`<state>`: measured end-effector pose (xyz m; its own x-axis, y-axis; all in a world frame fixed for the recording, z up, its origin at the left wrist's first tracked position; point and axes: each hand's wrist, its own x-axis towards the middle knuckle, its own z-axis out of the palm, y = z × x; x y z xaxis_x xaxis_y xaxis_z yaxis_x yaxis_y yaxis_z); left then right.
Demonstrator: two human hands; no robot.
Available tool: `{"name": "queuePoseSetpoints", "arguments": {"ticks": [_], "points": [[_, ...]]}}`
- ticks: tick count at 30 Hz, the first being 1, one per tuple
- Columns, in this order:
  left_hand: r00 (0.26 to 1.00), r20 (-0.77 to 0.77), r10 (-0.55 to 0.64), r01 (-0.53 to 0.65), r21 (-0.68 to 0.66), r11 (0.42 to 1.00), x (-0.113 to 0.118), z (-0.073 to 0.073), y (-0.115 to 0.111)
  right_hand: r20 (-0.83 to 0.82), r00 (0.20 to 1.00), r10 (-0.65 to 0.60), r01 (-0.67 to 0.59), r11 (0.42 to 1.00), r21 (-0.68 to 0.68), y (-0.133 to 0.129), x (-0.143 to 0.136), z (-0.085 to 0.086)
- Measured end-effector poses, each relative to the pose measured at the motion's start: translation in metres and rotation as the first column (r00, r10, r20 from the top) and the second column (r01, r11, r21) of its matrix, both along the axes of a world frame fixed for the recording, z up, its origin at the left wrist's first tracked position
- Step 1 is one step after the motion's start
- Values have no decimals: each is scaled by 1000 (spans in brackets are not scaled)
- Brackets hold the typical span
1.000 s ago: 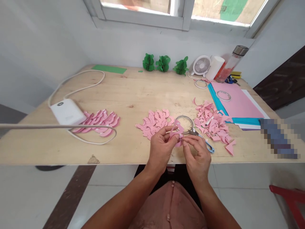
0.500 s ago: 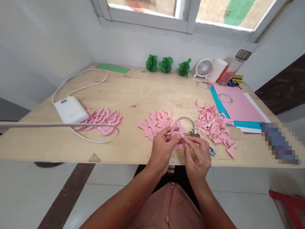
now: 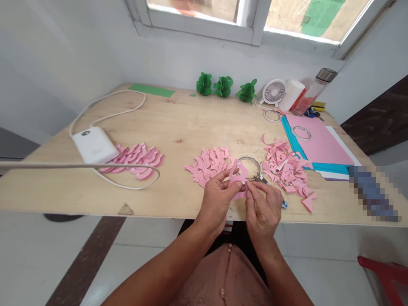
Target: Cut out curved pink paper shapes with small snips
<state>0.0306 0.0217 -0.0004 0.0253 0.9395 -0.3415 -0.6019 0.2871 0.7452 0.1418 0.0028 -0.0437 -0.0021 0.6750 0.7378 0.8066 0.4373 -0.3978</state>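
Near the front edge of the table, my left hand [image 3: 217, 197] pinches a curvy pink paper cutout [image 3: 239, 171] with an opening in its middle. My right hand [image 3: 264, 207] has its thumb and forefinger closed at the cutout's lower right edge, where a small white bit shows. Just behind my fingers lie a roll of tape [image 3: 251, 167] and scissors [image 3: 262, 180], partly covered by my right hand. A pile of wavy pink cutouts [image 3: 208, 163] is to the left of the held piece. Pink paper scraps [image 3: 287, 165] are heaped to the right.
Layered pink strips [image 3: 137, 161] lie beside a white power bank [image 3: 95, 145] with a cable across the left. Green paper figures [image 3: 223, 87] line the wall. A small fan [image 3: 274, 92], a bottle [image 3: 315, 91] and coloured sheets [image 3: 328, 142] are at right.
Both hands stay almost in place on the pink cutout. My right hand has shifted very slightly, and the whole view has tilted a little.
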Motion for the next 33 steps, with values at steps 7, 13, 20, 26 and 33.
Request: {"name": "queuePoseSetpoints", "arguments": {"ticks": [7, 13, 20, 26, 33], "points": [[1000, 24, -3, 3, 0, 1000, 0, 2, -2, 65, 997, -37, 33, 997, 64, 2, 1, 1], [999, 37, 4, -3, -22, 1000, -1, 6, -2, 116, 992, -38, 34, 999, 39, 3, 2, -1], [999, 34, 26, -25, -32, 999, -1, 7, 0, 105, 994, -18, 19, 1000, -3, 2, 1, -3], [997, 10, 75, -75, -25, 997, 0, 3, 3, 43, 999, 32, -31, 999, -40, -1, -4, 0], [993, -82, 81, -81, 3, 997, 1, 1, 2, -18, 998, 62, -64, 992, -113, -10, -9, -3]]}}
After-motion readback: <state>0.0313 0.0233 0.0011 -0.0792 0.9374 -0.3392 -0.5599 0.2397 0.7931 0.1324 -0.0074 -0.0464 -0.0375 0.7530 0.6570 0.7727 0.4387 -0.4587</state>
